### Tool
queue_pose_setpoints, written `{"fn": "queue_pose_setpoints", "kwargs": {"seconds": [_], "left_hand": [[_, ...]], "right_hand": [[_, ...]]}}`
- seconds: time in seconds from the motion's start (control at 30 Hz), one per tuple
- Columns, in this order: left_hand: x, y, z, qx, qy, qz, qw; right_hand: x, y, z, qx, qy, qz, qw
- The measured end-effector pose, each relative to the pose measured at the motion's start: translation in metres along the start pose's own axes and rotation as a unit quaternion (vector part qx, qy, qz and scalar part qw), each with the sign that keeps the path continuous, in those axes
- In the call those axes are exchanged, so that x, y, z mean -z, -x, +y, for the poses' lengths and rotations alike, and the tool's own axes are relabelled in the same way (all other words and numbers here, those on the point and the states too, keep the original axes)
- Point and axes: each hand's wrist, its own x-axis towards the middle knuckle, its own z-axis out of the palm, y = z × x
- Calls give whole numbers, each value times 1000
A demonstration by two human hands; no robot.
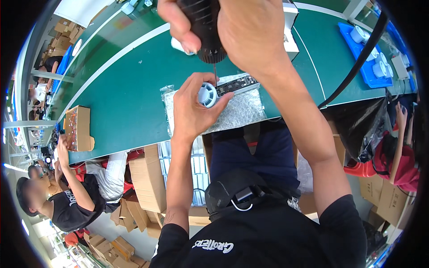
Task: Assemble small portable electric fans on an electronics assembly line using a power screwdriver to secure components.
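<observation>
My right hand (252,35) is wrapped around a black electric screwdriver (202,20), held upright. Its thin bit reaches down to the near-left end of a narrow black circuit board (237,84) in a pale housing. A white, round, spoked part (207,94) sits at that same end. My left hand (190,107) grips this end between thumb and fingers, steadying it. Beneath the assembly lies a sheet of bubble wrap (246,108) near the table's front edge. Whether the bit sits in a screw is too small to tell.
The green table (129,102) curves around me. Blue trays (370,73) with white cup-shaped parts stand at right, and a black cable (355,67) hangs before them. An open cardboard box (78,129) stands left near a co-worker (78,198). A carton of silvery parts (199,172) is below the edge.
</observation>
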Motion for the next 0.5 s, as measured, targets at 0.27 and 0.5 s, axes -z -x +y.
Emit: {"fn": "queue_pose_setpoints", "kwargs": {"seconds": [0.27,0.5], "left_hand": [[1,-2,-1,6,0,-9,1000],[1,-2,0,-6,-5,-16,1000]], "right_hand": [[4,-1,1,14,9,-27,999],[4,-1,-4,-1,0,-29,1000]]}}
